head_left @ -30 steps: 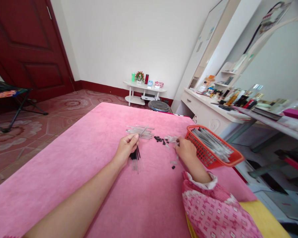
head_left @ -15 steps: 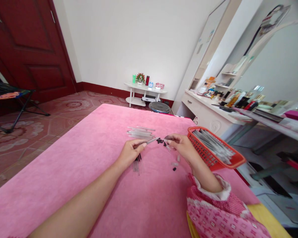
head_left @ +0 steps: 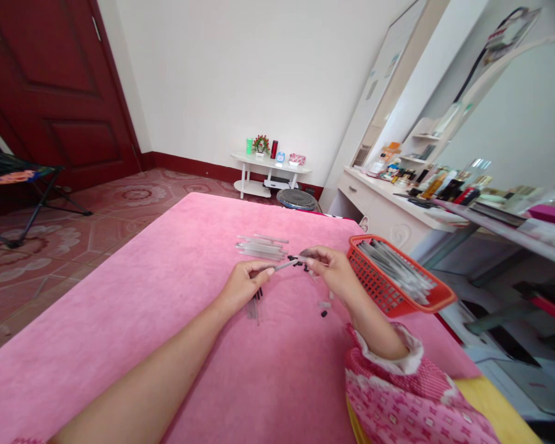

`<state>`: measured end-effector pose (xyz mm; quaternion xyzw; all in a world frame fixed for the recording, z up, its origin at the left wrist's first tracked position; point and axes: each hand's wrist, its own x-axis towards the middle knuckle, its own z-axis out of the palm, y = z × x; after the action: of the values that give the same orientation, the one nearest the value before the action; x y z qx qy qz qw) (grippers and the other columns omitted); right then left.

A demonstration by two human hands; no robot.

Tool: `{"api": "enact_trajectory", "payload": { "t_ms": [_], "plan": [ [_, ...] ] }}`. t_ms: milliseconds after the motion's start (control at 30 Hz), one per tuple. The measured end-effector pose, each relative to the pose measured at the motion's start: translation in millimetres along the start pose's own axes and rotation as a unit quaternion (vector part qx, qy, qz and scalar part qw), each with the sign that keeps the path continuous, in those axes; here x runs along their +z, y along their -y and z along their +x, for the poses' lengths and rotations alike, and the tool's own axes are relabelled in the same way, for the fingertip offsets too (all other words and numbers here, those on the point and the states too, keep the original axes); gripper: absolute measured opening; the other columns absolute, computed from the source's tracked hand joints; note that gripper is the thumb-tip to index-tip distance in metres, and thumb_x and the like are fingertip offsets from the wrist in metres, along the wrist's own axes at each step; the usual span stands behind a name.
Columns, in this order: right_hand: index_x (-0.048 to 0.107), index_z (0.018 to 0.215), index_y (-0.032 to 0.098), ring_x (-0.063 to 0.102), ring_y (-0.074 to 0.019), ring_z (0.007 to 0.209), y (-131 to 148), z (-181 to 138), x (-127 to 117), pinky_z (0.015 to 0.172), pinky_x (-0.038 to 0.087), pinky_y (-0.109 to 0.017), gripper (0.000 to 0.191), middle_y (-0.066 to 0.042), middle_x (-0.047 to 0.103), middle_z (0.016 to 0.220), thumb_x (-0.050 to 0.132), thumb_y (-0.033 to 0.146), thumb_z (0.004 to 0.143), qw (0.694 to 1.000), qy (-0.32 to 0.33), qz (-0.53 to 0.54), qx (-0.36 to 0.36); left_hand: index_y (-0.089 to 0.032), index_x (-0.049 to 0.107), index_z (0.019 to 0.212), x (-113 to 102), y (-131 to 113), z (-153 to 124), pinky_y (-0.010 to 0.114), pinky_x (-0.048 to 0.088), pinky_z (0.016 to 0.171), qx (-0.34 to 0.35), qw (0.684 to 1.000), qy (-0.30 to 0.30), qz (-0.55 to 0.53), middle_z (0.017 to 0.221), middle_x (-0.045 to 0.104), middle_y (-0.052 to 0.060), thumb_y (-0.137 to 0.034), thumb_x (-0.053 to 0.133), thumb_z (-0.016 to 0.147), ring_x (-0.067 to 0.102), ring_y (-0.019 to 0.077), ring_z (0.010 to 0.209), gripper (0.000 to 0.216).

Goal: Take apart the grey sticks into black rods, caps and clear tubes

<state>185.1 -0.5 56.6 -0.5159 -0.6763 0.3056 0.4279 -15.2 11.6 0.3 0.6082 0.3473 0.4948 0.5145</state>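
My left hand (head_left: 247, 285) is closed on a slim grey pen-like tube (head_left: 285, 266), its tip pointing right. Just beyond that tip, my right hand (head_left: 328, 265) pinches a small pale, see-through piece (head_left: 302, 259), partly hidden by the fingers. The tip and this piece meet or nearly meet; I cannot tell which. Small black caps (head_left: 298, 264) lie on the pink cloth under the fingertips. Behind my left hand is a row of clear tubes (head_left: 261, 248). Below it lie thin black-ended sticks (head_left: 254, 308), partly covered by the hand.
An orange-red basket (head_left: 372, 280) full of grey pen-like tubes (head_left: 398, 271) stands at the table's right edge. A lone black cap (head_left: 324, 314) and a short clear piece (head_left: 324, 304) lie nearer me. The pink cloth (head_left: 143, 296) covers the table. A dresser (head_left: 388, 209) stands beyond the basket.
My right hand has moved slightly left, bringing the small see-through piece to the tube's tip. My left hand stays almost where it was, still holding the tube.
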Motion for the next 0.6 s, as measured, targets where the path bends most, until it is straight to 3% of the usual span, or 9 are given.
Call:
{"api": "enact_trajectory", "payload": {
  "t_ms": [133,300,467,600],
  "plan": [
    [0.066,0.084,0.015,0.057,-0.0152,0.069,-3.3,0.5,1.1,0.060,0.044,-0.026,0.019,-0.005,0.066,0.080,0.054,0.020,0.069,0.999,-0.009,-0.034,-0.026,-0.017,0.072,0.076,0.2,-4.2,-1.7,0.025,0.044,0.063,-0.018,1.000,0.004,0.007,0.074,0.069,0.002,-0.035,0.062,0.069,0.057,0.0165,0.067,0.022],
    [0.067,0.087,0.017,0.058,-0.0165,0.076,-2.6,0.4,1.8,0.066,0.045,-0.028,0.020,-0.006,0.066,0.085,0.053,0.019,0.072,0.997,0.005,-0.066,-0.050,-0.013,0.070,0.066,-0.4,-6.0,-3.9,0.018,0.027,0.043,-0.039,0.999,0.002,0.021,0.049,0.049,-0.003,-0.042,0.061,0.069,0.037,0.0073,0.046,0.030],
    [0.067,0.084,0.018,0.058,-0.0174,0.080,3.0,-1.7,4.2,0.073,0.043,-0.029,0.018,-0.006,0.066,0.084,0.051,0.018,0.076,0.987,0.020,-0.123,-0.098,-0.010,0.072,0.076,-1.6,-4.8,-4.4,0.018,0.018,0.039,-0.046,0.997,0.023,0.049,0.041,0.034,-0.005,-0.045,0.059,0.070,0.025,0.0053,0.041,0.038],
    [0.066,0.079,0.019,0.056,-0.0159,0.072,1.5,-4.1,10.8,0.067,0.041,-0.026,0.018,-0.004,0.063,0.075,0.048,0.021,0.079,0.982,0.009,-0.160,-0.104,-0.013,0.073,0.073,-1.1,-2.3,-3.9,0.019,0.025,0.042,-0.024,0.998,0.006,0.066,0.043,0.046,-0.003,-0.041,0.059,0.070,0.034,0.0079,0.042,0.031]
  ]
}}
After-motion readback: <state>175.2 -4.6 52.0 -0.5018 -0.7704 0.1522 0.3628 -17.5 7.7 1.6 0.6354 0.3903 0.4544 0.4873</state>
